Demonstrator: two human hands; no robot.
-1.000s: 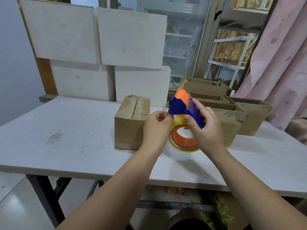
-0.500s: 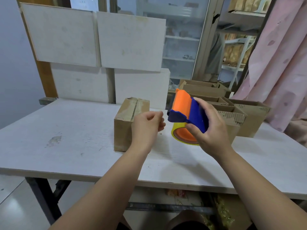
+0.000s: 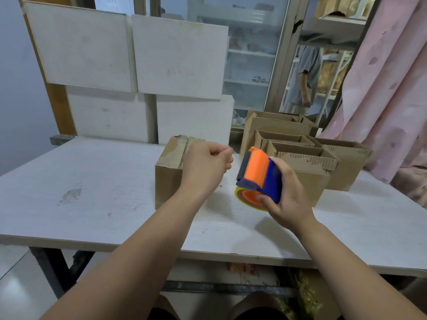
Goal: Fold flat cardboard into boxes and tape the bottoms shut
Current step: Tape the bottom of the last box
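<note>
1. The taped box [image 3: 169, 174] stands shut on the white bench [image 3: 92, 192] near its middle, with a strip of tape [image 3: 182, 148] running along its top seam.
2. The left hand [image 3: 205, 167] hangs over the box's right half, hiding that part; it is curled into a loose fist, thumb against the forefinger.
3. At 3 o'clock of that fist, just apart from it, the right hand [image 3: 288, 199] is wrapped round a blue-and-orange tape dispenser [image 3: 261, 174], held above the bench and tilted; the yellow-rimmed tape roll [image 3: 248, 200] shows beneath it.
4. Behind the dispenser, at 1 to 2 o'clock, a cluster of open boxes [image 3: 321, 181] stands packed close together – tops open, torn flap edges showing.
5. White panels [image 3: 111, 54] lean against the frame at 11 to 12 o'clock, beyond the bench's far edge.
6. A pink curtain [image 3: 388, 93] hangs at 2 to 3 o'clock – its lower folds are near the outermost open box.
7. At 1 o'clock, far back by shelving, a person in grey [image 3: 303, 75] stands partly hidden.
</note>
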